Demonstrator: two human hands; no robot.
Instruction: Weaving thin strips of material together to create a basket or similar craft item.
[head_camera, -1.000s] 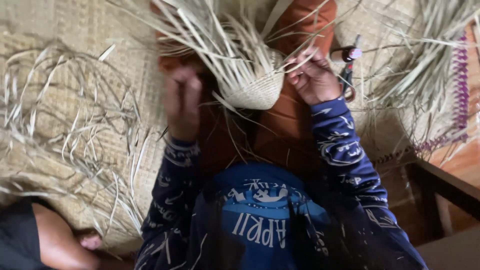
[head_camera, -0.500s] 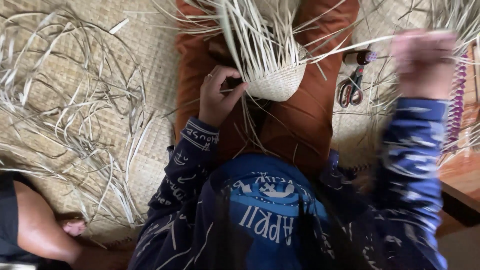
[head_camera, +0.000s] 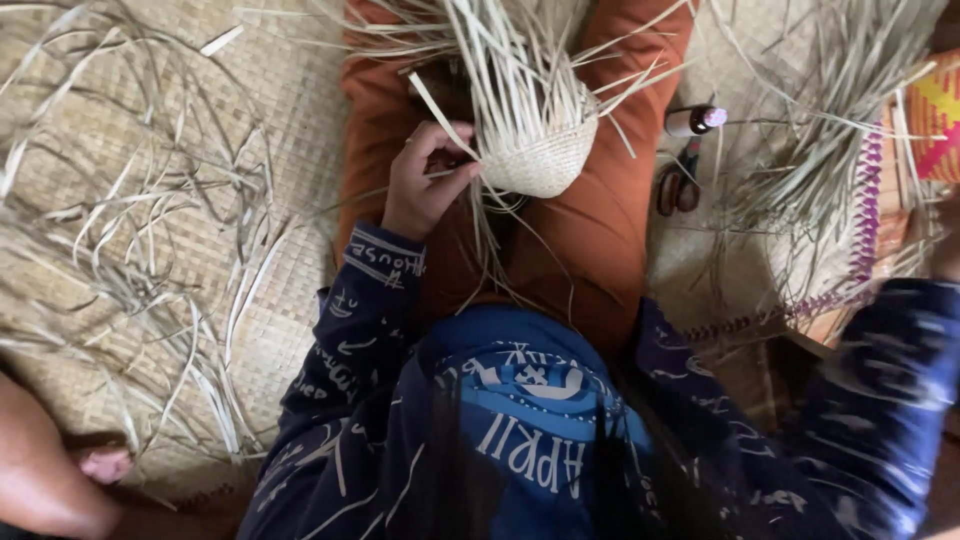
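Head view: right hand (head_camera: 945, 235) blurred, cropped.

Matt, rough woven-straw basket (head_camera: 538, 160) — dry strips (head_camera: 130, 260) on a coarse, seemingly straw mat (head_camera: 250, 100).

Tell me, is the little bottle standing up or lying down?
Lying down: the little bottle rests sideways on the woven mat, above the scissors.
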